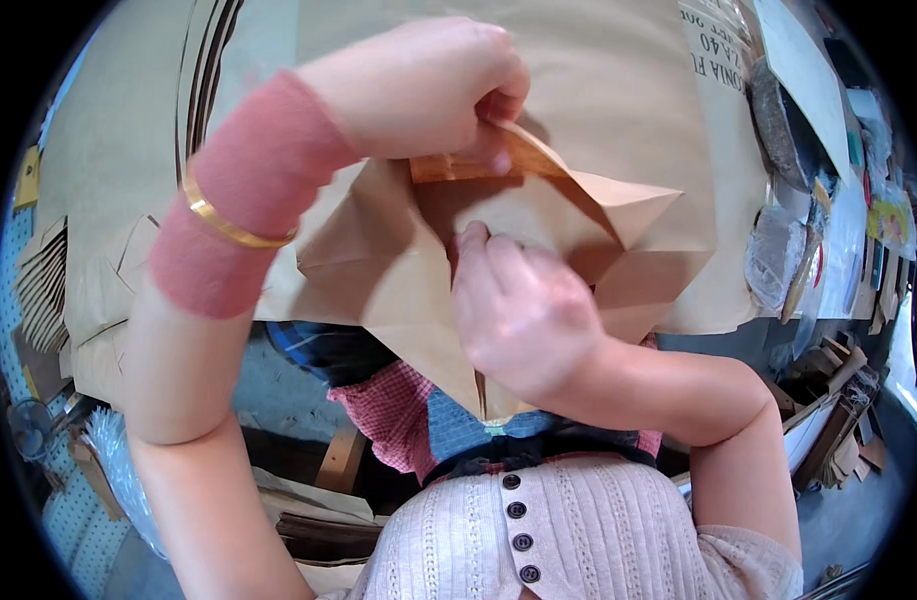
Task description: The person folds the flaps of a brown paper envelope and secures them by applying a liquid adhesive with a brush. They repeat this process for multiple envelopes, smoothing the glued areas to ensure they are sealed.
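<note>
A brown paper bag (pixel 388 255) lies in front of me, its folded end spread into a diamond with pointed side corners. At the far side of that opening, my left hand (pixel 458 85) is closed on a raised paper flap, and its fingertips are partly hidden. An orange-brown strip (pixel 438 168) shows under those fingers. My right hand (pixel 528 310) is closed nearer to me, fingers curled on the bag's near fold at the opening. It is slightly blurred, and what its thumb touches is hidden.
Large brown paper sheets (pixel 608 70) cover the table, with more stacked sheets (pixel 118 110) on the left. Fanned paper edges (pixel 43 285) hang there. Clear plastic packets (pixel 775 255) lie at right, near a white sheet (pixel 808 80). Cardboard scraps (pixel 833 430) pile up below.
</note>
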Demonstrator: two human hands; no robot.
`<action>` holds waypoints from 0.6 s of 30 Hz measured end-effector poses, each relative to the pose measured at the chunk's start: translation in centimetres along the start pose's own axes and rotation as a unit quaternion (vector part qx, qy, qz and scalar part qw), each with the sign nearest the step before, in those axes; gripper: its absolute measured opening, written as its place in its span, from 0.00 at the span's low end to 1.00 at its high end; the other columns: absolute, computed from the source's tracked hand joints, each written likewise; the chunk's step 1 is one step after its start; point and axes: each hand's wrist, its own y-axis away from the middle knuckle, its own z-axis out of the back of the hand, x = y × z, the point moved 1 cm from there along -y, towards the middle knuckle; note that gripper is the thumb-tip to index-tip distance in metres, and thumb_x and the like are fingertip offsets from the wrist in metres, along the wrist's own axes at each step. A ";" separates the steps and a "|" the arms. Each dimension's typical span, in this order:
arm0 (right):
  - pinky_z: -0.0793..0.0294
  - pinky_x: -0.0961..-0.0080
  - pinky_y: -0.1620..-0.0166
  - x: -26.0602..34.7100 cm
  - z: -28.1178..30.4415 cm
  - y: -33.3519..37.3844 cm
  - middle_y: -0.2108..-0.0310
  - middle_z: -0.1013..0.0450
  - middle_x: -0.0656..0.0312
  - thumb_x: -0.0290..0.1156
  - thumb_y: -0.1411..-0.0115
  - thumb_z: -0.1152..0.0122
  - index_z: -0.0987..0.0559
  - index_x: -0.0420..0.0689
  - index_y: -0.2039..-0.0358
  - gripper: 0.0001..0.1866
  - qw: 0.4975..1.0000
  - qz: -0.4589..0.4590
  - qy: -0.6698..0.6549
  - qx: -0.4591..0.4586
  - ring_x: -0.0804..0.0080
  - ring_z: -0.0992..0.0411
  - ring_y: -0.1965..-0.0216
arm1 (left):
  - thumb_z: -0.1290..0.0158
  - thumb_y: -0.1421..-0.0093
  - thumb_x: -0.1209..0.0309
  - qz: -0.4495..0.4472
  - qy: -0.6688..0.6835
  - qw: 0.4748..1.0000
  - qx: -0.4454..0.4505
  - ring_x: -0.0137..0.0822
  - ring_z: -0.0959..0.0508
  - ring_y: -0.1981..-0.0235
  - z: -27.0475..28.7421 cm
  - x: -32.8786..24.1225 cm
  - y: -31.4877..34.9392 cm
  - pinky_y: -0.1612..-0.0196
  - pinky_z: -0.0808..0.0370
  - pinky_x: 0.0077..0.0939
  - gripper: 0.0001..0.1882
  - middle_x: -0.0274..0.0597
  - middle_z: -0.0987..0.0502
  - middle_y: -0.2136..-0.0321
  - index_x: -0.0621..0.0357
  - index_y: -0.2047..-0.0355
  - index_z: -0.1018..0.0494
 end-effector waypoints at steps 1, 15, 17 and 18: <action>0.29 0.77 0.68 0.6 -0.3 0.1 0.60 0.25 0.44 0.30 0.60 0.41 0.19 0.30 0.67 0.19 0.999 0.007 0.026 0.025 0.64 0.28 0.64 | 0.32 0.55 0.69 0.062 0.016 0.998 0.000 0.49 0.26 0.76 -0.4 0.7 -0.5 0.69 0.29 0.36 0.16 0.50 0.25 0.79 0.66 0.75 0.28; 0.30 0.64 0.50 -7.5 7.3 2.4 0.65 0.23 0.50 0.54 0.48 0.35 0.23 0.41 0.51 0.32 0.913 -0.035 -0.021 0.406 0.56 0.25 0.55 | 0.46 0.54 0.67 -0.148 -0.405 0.902 -0.012 0.35 0.26 0.64 -7.9 -8.9 4.7 0.57 0.29 0.28 0.05 0.33 0.26 0.74 0.50 0.81 0.22; 0.27 0.63 0.54 -8.4 6.6 -0.4 0.69 0.22 0.52 0.49 0.47 0.35 0.20 0.43 0.57 0.24 0.895 0.003 -0.080 0.438 0.55 0.23 0.59 | 0.47 0.50 0.68 -0.016 -0.314 0.943 0.108 0.40 0.21 0.67 -7.9 -10.4 3.8 0.61 0.25 0.33 0.06 0.38 0.22 0.75 0.50 0.80 0.21; 0.26 0.62 0.56 -8.9 6.0 -1.6 0.71 0.21 0.53 0.45 0.47 0.34 0.19 0.43 0.61 0.20 0.886 0.017 -0.109 0.449 0.55 0.22 0.61 | 0.47 0.48 0.68 0.093 -0.233 0.951 0.178 0.44 0.19 0.68 -7.3 -10.4 2.9 0.64 0.23 0.37 0.07 0.41 0.20 0.75 0.50 0.79 0.20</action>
